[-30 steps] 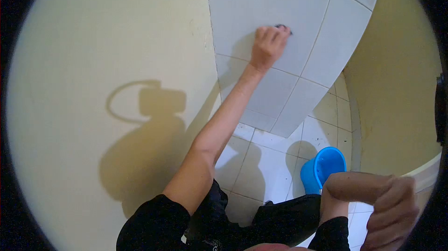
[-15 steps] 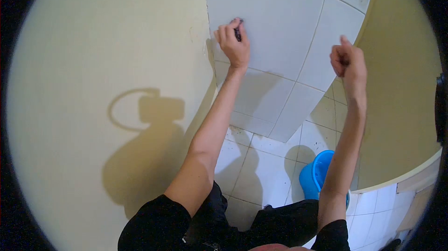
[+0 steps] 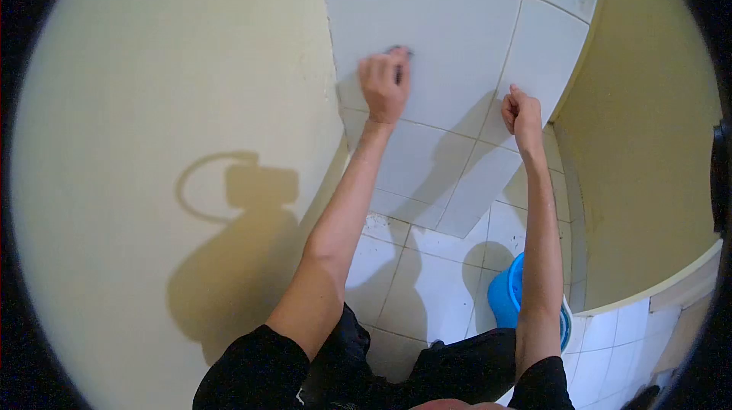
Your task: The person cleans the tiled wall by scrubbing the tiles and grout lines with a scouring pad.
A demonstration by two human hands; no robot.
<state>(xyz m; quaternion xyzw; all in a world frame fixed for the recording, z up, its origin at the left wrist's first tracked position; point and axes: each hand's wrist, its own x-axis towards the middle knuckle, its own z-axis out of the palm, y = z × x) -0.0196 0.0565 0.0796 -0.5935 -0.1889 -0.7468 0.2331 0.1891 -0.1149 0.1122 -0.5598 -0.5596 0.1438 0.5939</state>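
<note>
My left hand (image 3: 383, 88) is closed around a small dark scrubber (image 3: 398, 73) and holds it against the white tiled wall (image 3: 450, 21). Most of the scrubber is hidden by my fingers, and motion blurs it. Over to the right, my right hand (image 3: 524, 114) is in front of the tiles with its fingers curled in and one digit pointing up. Nothing shows in it. Whether it touches the tiles I cannot tell.
A plain cream wall (image 3: 191, 67) runs along the left, and another cream surface (image 3: 648, 143) curves down the right. Below my right forearm, a blue bucket (image 3: 502, 295) stands on the white tiled floor (image 3: 442, 288). Dark specks lie near the wall's foot.
My right hand has moved left and slightly down, closer to the tiles. My left hand has shifted a little down and right on the wall, still with the scrubber.
</note>
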